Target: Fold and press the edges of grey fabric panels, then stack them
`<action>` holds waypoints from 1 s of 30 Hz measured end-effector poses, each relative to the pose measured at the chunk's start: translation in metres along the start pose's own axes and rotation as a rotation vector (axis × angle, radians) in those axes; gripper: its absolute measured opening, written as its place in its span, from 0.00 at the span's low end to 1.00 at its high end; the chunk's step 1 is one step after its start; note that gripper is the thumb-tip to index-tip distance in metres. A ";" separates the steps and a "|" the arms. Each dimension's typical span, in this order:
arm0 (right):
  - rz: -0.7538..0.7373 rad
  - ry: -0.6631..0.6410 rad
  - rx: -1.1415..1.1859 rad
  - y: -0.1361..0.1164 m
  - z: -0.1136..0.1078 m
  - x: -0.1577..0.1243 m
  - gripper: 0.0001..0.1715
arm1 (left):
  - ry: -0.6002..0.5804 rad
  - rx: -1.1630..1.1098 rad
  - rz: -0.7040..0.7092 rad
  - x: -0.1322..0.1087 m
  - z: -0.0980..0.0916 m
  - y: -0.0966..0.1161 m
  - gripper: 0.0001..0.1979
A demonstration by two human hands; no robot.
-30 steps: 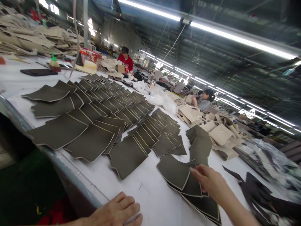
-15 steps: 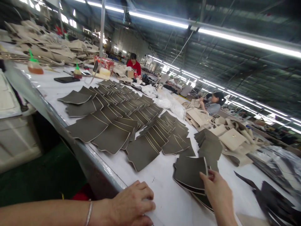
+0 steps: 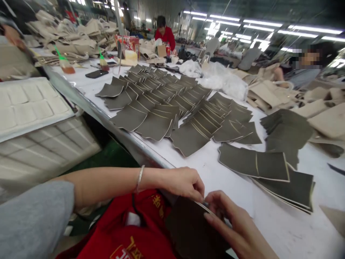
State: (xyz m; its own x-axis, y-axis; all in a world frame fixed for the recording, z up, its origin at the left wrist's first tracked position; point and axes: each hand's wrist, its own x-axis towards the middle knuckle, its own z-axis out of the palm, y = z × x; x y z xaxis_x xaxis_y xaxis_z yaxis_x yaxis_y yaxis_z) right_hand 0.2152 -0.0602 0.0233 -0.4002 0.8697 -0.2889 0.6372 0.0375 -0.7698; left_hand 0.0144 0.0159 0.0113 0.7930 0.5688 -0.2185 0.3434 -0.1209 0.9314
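From where I stand, the person's right hand (image 3: pixel 231 217) pinches the pale upper edge of a dark olive, flat, leather-like panel (image 3: pixel 191 226), which is in front of red cloth with yellow print (image 3: pixel 153 239). The left hand (image 3: pixel 183 182) bends its fingers at this same edge, but I cannot tell whether they grip. Beyond both hands, similar overlapping panels (image 3: pixel 183 104) lie on the white tabletop (image 3: pixel 239 192).

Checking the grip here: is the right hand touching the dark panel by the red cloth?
Touching. The head view shows the right hand with its thumb laid on the dark panel, near its edge.
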 end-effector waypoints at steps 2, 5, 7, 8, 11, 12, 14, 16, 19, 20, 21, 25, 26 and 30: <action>0.020 -0.005 0.080 0.004 0.010 0.001 0.11 | -0.074 -0.052 -0.015 -0.006 0.001 -0.006 0.06; 0.046 -0.029 0.155 0.008 0.018 0.001 0.12 | -0.159 -0.131 -0.008 -0.011 0.001 -0.015 0.07; 0.051 -0.058 0.137 0.009 0.023 0.002 0.12 | -0.211 -0.179 -0.060 -0.011 0.004 -0.021 0.05; 0.046 -0.066 0.101 0.010 0.026 0.002 0.12 | -0.229 -0.215 -0.111 -0.011 0.006 -0.025 0.04; -0.026 -0.080 -0.063 0.017 0.039 0.002 0.09 | -0.251 -0.363 -0.294 -0.010 0.015 -0.038 0.05; -0.078 -0.065 -0.110 0.020 0.044 0.001 0.07 | -0.243 -0.399 -0.335 -0.011 0.018 -0.041 0.05; -0.224 0.025 -0.195 0.027 0.055 -0.001 0.05 | -0.211 -0.442 -0.369 -0.013 0.023 -0.046 0.05; -0.387 0.187 -0.315 0.032 0.064 -0.005 0.05 | -0.163 -0.460 -0.368 -0.016 0.027 -0.047 0.04; -0.550 0.429 -0.523 0.034 0.073 -0.008 0.09 | -0.081 -0.474 -0.371 -0.021 0.029 -0.045 0.04; -0.575 0.482 -0.565 0.033 0.075 -0.008 0.09 | -0.060 -0.472 -0.367 -0.022 0.029 -0.044 0.04; -0.589 0.518 -0.589 0.033 0.076 -0.008 0.09 | -0.045 -0.466 -0.362 -0.023 0.029 -0.043 0.04; -0.627 0.528 -0.614 0.033 0.080 -0.006 0.08 | -0.029 -0.426 -0.354 -0.027 0.031 -0.040 0.03; -0.630 0.531 -0.618 0.034 0.081 -0.006 0.08 | -0.022 -0.422 -0.354 -0.027 0.031 -0.040 0.03; -0.630 0.574 -0.611 0.037 0.085 -0.006 0.09 | 0.000 -0.410 -0.355 -0.029 0.033 -0.041 0.03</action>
State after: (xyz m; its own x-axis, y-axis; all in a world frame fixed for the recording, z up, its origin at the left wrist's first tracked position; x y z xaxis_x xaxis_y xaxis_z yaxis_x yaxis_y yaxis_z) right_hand 0.1855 -0.1060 -0.0516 -0.5046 0.7034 0.5005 0.7103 0.6678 -0.2224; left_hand -0.0059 -0.0227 -0.0304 0.6637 0.5170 -0.5406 0.3659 0.4059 0.8375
